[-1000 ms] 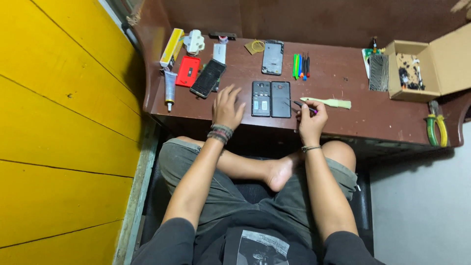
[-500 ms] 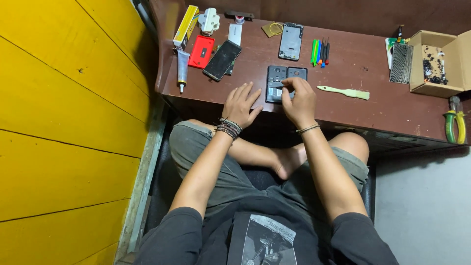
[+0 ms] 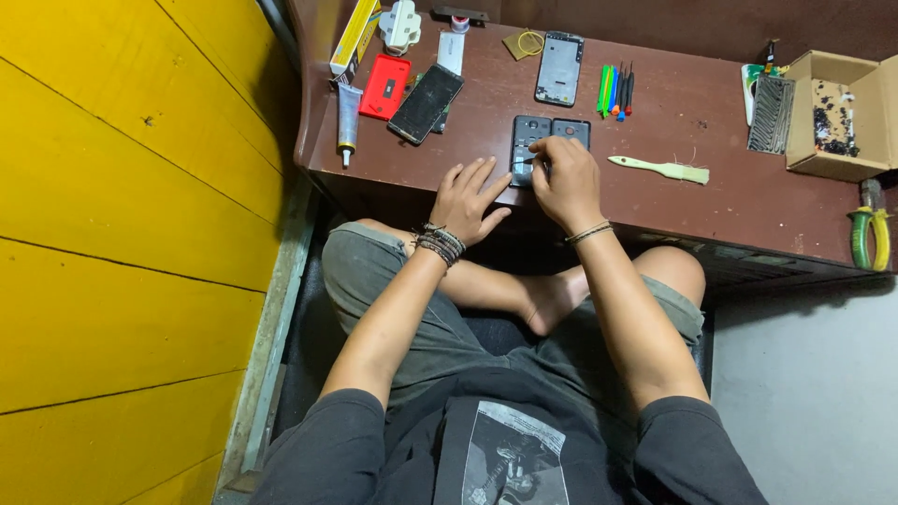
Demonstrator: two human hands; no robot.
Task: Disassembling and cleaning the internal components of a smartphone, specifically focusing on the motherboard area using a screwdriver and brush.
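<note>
Head-camera view, looking down at a person sitting cross-legged at a dark brown desk [image 3: 711,215] beside a yellow wall. Left hand [image 3: 470,199] rests flat on the desk edge, fingers spread apart, fingertips just beside an opened dark phone body [image 3: 531,148]. Right hand [image 3: 565,180] lies over that phone, fingers pinched together on a thin tool [image 3: 524,161] whose tip touches the phone's inside. Near the right hand lies a pale brush [image 3: 660,169]. Farther back sit a second phone frame [image 3: 559,67], coloured screwdrivers [image 3: 615,90], a black screen panel [image 3: 426,103], a red cover [image 3: 384,86], and a cardboard box [image 3: 837,117] at far right.
</note>
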